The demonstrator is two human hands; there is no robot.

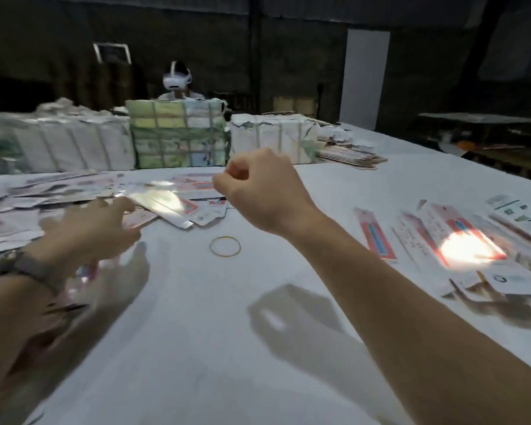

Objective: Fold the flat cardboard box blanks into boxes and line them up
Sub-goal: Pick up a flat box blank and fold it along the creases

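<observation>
blanks (178, 207) lie heaped flat at the table's (196, 348) left, too many and too blurred to count, the top one's long axis slanting away leftward. left hand (95, 228) reaches over them, fingers loosely spread, holding nothing. one rubber band (225, 246) — right hand (258, 188) above it, curled shut, empty. folded boxes (442, 237) at right lie lengthwise, pointing away-left.

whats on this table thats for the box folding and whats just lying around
For the job: flat blanks piled at left; folded boxes lined up at right; strapped bundles at the back.
Lying about: rubber band; loose stack far right.
</observation>
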